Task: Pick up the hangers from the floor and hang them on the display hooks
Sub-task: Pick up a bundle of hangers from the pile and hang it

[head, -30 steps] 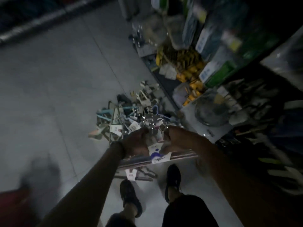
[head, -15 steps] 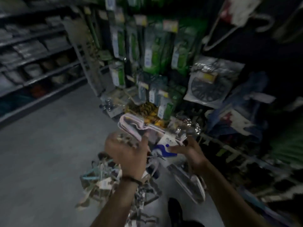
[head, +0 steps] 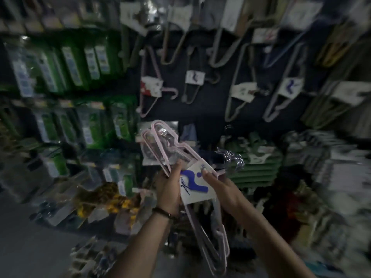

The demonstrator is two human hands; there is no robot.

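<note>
Facing display wall (head: 210, 109), left hand (head: 168, 187) and right hand (head: 222, 187) clasp pink hangers (head: 186, 155).

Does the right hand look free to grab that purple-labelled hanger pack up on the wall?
Probably not yet: the right hand and left hand both grip the pink hanger bundle, and the wall pack hangs above them, though nothing blocks the way.

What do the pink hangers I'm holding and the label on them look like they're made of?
The pink hangers: likely moulded plastic, smooth pale rods of even colour. The label: looks like printed card, flat white sheet with a blue mark. The hooks: glinting silvery, perhaps metal, though blurred.
</note>
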